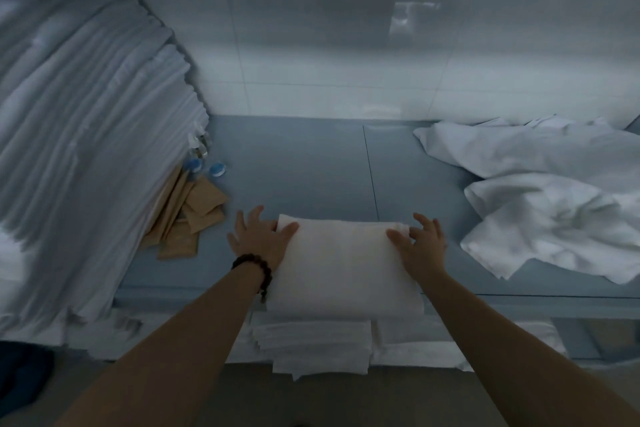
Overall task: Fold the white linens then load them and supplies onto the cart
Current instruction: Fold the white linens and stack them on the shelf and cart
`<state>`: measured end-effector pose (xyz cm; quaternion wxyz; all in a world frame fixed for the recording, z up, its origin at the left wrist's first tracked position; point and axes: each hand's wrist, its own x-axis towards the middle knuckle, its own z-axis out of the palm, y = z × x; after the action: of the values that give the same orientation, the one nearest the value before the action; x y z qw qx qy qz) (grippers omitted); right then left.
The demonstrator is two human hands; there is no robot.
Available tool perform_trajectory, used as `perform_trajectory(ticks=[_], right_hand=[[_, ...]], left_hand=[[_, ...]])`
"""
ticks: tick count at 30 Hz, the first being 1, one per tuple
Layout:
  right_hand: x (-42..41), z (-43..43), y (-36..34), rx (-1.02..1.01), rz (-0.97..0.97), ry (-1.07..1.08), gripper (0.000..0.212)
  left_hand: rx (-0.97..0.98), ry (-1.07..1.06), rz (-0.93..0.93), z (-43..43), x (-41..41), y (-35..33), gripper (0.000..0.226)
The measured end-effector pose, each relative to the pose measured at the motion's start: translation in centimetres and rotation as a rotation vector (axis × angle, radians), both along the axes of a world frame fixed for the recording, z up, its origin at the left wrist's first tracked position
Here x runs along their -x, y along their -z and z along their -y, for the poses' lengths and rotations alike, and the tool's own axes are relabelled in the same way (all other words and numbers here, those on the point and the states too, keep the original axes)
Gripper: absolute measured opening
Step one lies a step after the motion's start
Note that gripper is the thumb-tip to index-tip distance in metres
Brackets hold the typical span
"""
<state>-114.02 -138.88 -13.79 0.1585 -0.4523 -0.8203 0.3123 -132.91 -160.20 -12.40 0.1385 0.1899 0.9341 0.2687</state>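
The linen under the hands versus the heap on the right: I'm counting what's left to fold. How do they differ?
The linen is a flat, straight-edged rectangle; the heap is crumpled and loose. The left hand and right hand touch the linen; nothing touches the heap. Both are white and lie on the blue table.

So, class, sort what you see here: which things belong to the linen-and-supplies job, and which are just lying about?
Job: folded linen, pressed by left hand and right hand; crumpled linens; linen stack; brown packets; bottles.
Just there: dark object; bracelet.
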Motion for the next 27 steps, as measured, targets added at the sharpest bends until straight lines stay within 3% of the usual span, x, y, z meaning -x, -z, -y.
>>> perform_trajectory(ticks=[3,12,19,23,27], right_hand=[[0.5,-0.5,1.4,0.04,0.065,0.019,0.034],[1.1,-0.4,4.8,0.011,0.217,0.043,0.036],[1.0,0.8,1.8,-0.102,0.28,0.024,0.042],[0.9,4.8,0.3,-0.348,0.335,-0.266,0.049],[1.7,8.4,1.3,-0.268,0.433,-0.531,0.05]], left_hand=[[-0.058,-0.073,0.06,-1.4,0.7,1.6,0.068],[0.139,-0.036,-0.03,-2.6,0.8,6.1,0.058],[0.227,0.037,-0.114,-2.3,-0.1,3.1,0.051],[0.29,0.311,-0.337,-1.4,-5.1,1.9,0.052],[0.34,0.475,-0.271,-2.2,-8.7,3.1,0.052]])
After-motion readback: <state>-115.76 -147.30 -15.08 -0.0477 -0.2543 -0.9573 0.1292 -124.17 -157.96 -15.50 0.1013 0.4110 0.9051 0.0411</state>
